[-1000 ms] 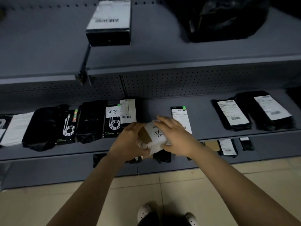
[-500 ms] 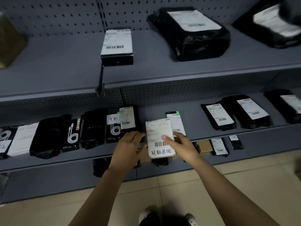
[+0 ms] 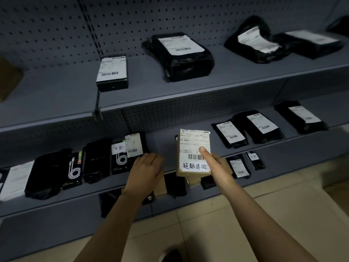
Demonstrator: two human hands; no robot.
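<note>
A brown parcel [image 3: 193, 148] is held in the right hand [image 3: 219, 167] over the front edge of the middle shelf [image 3: 164, 140], near the shelf's centre. The parcel is tipped up, so that its white shipping label with a barcode and a handwritten line of characters is turned toward the camera. The thumb [image 3: 204, 151] is pressed flat on the label just above the barcode. The other fingers are hidden behind the parcel, which is clamped between them and the thumb.

The left hand [image 3: 145, 171] is seen from the back, just left of the parcel and apart from it. Its fingers are loosely curled together and nothing is gripped. The fingertips lie just beside a black cable box [image 3: 120, 157] at the shelf front; whether it is touched cannot be told.

A row of black packets and cable boxes is laid out further left on the same shelf, and three black mailer bags [image 3: 262, 127] with white labels are laid out to the right. On the upper shelf [image 3: 147, 87] a black box [image 3: 112, 72] with a white label is set near the front edge, and a large black bag [image 3: 179, 57] lies to its right. Small brown cartons [image 3: 192, 181] are seen on the lowest shelf, below the parcel. A grey pegboard [image 3: 132, 19] forms the back wall.
</note>
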